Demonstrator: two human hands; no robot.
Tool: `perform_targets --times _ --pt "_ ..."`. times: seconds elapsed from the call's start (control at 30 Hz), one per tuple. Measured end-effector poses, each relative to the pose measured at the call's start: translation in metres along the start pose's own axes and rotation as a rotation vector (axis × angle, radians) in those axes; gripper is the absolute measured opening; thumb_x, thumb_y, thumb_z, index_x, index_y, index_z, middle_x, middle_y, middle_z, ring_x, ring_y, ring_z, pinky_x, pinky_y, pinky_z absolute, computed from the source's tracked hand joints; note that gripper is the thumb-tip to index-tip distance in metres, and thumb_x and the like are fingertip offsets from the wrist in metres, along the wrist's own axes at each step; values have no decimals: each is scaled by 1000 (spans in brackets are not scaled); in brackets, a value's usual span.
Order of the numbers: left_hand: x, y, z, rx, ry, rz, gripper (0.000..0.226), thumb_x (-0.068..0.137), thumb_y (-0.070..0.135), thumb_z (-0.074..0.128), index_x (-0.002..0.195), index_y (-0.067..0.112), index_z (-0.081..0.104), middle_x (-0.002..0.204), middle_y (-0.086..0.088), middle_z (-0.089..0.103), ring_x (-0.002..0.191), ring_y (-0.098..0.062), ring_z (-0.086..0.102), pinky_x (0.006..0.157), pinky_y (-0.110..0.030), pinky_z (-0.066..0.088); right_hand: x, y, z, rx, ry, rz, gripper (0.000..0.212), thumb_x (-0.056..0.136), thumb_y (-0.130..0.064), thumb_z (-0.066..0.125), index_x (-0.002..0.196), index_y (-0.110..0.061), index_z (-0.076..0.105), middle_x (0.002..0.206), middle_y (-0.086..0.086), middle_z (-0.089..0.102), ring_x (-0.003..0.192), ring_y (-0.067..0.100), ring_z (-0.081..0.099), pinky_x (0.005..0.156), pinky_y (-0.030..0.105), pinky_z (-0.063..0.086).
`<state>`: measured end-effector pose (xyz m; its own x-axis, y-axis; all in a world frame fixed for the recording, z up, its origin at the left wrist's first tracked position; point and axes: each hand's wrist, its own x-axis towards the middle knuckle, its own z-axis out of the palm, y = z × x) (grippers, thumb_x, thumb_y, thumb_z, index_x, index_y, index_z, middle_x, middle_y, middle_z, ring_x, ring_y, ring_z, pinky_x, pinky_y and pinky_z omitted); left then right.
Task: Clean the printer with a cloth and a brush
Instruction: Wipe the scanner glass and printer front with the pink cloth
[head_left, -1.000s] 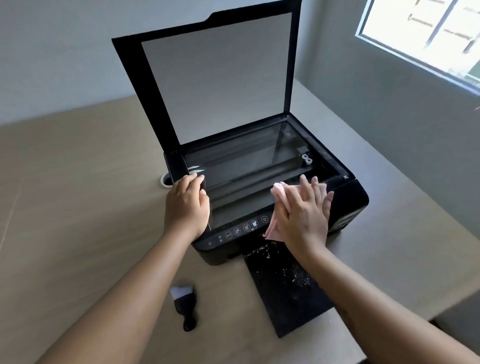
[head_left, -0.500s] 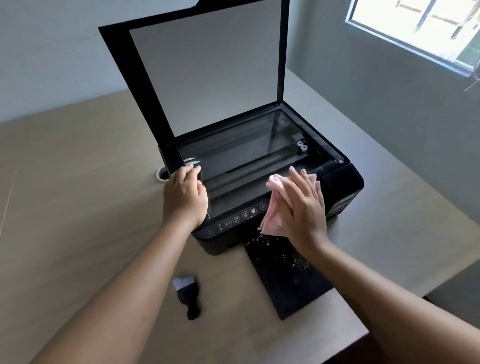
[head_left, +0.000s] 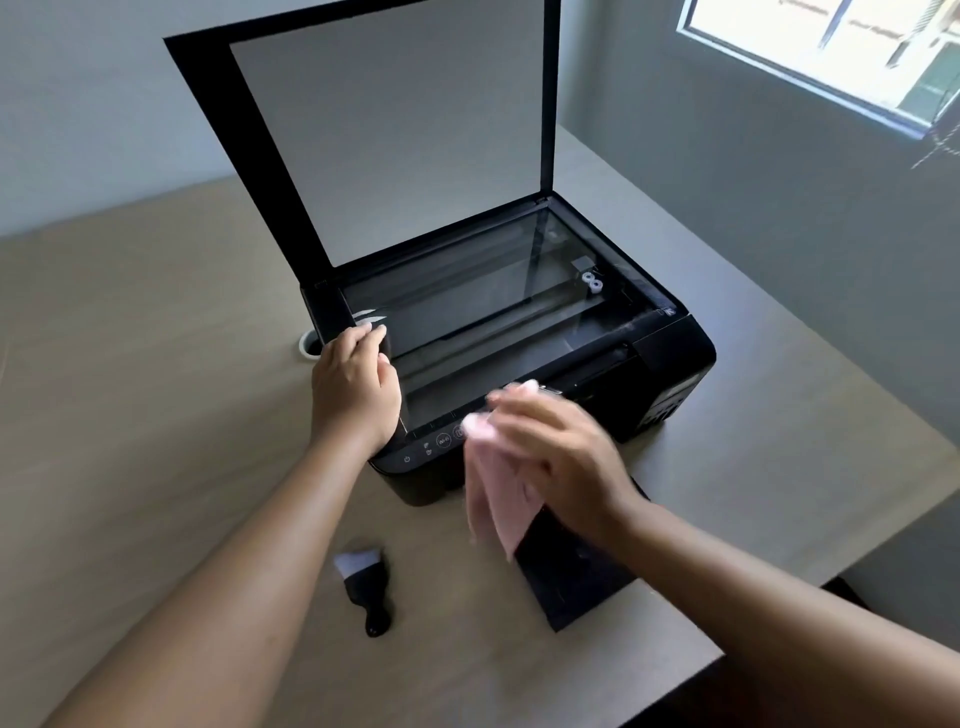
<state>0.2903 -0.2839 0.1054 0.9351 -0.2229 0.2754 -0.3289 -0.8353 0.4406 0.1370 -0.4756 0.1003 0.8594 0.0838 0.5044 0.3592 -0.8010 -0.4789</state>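
Right hand (head_left: 561, 462), lower centre of frame, fingers closed over a pink cloth (head_left: 493, 499); hand and cloth motion-blurred. Cloth bunched under the fingers at the printer's front edge, its loose end hanging down and left of the palm, over the black output tray (head_left: 571, 571). Cloth pale pink, soft, creased, tapering to a point at the bottom.

Left hand (head_left: 353, 384), centre-left, curled around the front left corner of the black printer (head_left: 649, 374), fingertips touching the edge by the scanner glass (head_left: 467, 312).

Printer sits mid-frame on a tan table (head_left: 156, 364). Scanner lid (head_left: 395, 130) raised upright, grey pad facing the camera. Control panel (head_left: 436, 441) with white icons between the two hands.

Brush (head_left: 369, 587), black handle, pale bristles, lies on the table at lower centre, below the left forearm, apart from both hands.
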Motion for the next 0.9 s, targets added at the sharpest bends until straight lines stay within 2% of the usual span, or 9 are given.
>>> perform_targets --times 0.1,0.23,0.33,0.43,0.5,0.6,0.7,0.8,0.9 --pt "0 0 1 0 7 1 40 94 10 45 133 5 55 140 -12 50 131 -30 40 112 -36 23 10 13 -6 -120 72 287 31 89 -28 53 116 -23 69 129 3 61 130 25 48 106 48 40" --pt "0 1 0 -2 11 -11 41 94 10 45 133 6 55 140 -11 50 131 -29 40 112 -36 23 19 -12 29 -169 103 422 40 91 -45 48 119 -23 65 136 3 55 140 31 35 115 54 25" --pt "0 1 0 -3 16 -2 41 93 8 46 132 6 56 139 -11 51 130 -31 41 111 -36 24 21 -25 44 -246 81 439 46 89 -57 47 122 -29 62 141 1 49 144 36 23 120 52 9" --pt "-1 0 0 0 18 5 41 93 7 45 132 6 55 139 -11 51 130 -31 41 111 -36 24 13 -10 32 -164 89 279 26 94 -35 55 113 -24 69 131 -1 61 138 31 38 114 47 28" --pt "-1 -1 0 2 23 6 40 93 7 45 132 5 56 139 -12 51 130 -31 42 111 -36 24 7 9 11 -104 88 210 26 89 -17 66 114 -16 69 126 2 64 128 27 50 104 47 42" --pt "0 0 0 -3 31 7 40 91 6 47 130 4 57 137 -13 52 129 -32 43 110 -36 24 19 39 -27 -68 298 414 32 92 -18 64 123 -13 60 121 9 67 109 27 62 92 41 50" --pt "0 1 0 -4 32 1 39 91 6 48 130 4 58 137 -12 53 128 -32 43 110 -36 24 33 57 -36 -126 292 643 23 94 -31 60 108 -12 60 131 11 61 121 30 56 97 39 46" --pt "-1 1 0 -12 33 1 39 91 6 48 129 4 58 137 -12 53 128 -32 43 110 -36 24 28 44 -14 -288 179 504 32 96 -40 53 99 -11 67 140 11 55 137 25 42 116 40 30" --pt "0 0 0 -12 30 3 39 92 5 47 130 5 58 137 -12 53 128 -32 43 110 -37 24 18 24 -2 -243 73 320 38 94 -47 52 112 -16 67 142 6 53 140 22 38 119 39 24"
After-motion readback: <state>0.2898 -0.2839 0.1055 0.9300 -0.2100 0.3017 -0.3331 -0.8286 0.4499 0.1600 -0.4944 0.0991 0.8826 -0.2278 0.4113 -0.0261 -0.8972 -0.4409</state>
